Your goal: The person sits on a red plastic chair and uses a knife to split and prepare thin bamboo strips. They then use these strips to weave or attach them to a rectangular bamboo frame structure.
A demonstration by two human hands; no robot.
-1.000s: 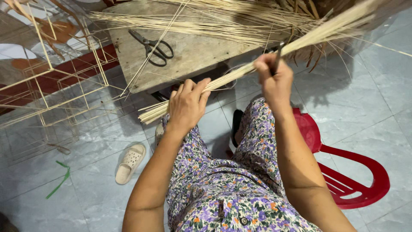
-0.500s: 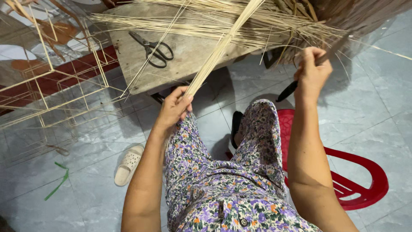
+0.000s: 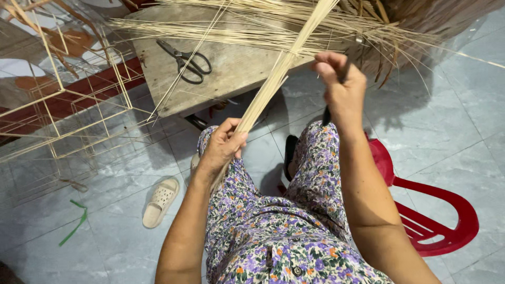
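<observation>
1. Head view: the left hand (image 3: 223, 147) is clenched around the near end of a bundle (image 3: 273, 79) of thin pale sticks, just above the lap.
2. A second ago the bundle lay almost level across both hands; now it stands steeply, slanting up and away to the far right past the top edge.
3. The right hand (image 3: 342, 87) has let go of the bundle and closed on a dark-handled tool (image 3: 336, 94); its blade end is hidden, so I cannot tell what kind it is.
4. That hand swung out to the right half a second ago and is now back just beside the bundle, near a binding on it.
5. By my judgement, work on the bundle with the tool is about to begin.
6. Scissors (image 3: 187, 59) lie untouched on the wooden board (image 3: 231, 79) at far left; a stick frame (image 3: 79, 105) stands further left, a red chair (image 3: 436, 221) at near right, and a sandal (image 3: 160, 202) lies on the floor.
</observation>
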